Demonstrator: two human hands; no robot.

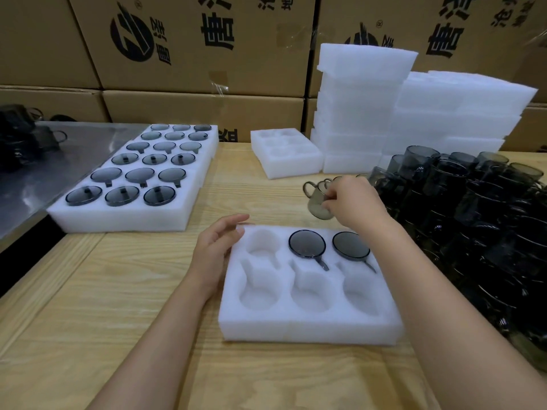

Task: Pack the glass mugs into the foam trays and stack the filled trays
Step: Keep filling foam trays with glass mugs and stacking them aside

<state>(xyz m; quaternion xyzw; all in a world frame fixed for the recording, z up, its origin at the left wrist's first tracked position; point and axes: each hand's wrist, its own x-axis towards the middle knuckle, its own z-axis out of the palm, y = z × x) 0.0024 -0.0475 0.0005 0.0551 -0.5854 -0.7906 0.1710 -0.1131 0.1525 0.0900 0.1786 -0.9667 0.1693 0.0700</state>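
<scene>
Head view: right hand (352,202) pinches a mug (318,207); left hand (219,247), fingers loose, touches the tray (310,329) beside it; two pockets under the right hand filled, four left.

Packing area of a warehouse: stacked printed cartons (189,45), piles of foam trays (364,102), bulk glass mugs (461,202), wooden worktop (118,291).

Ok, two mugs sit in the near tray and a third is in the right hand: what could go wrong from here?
The right hand pinches the glass mug close beside the loose mug pile; a swing could knock glass on glass and chip it. The left hand steadies the foam tray only at one corner, so it may slide when the mug is pressed in.
</scene>
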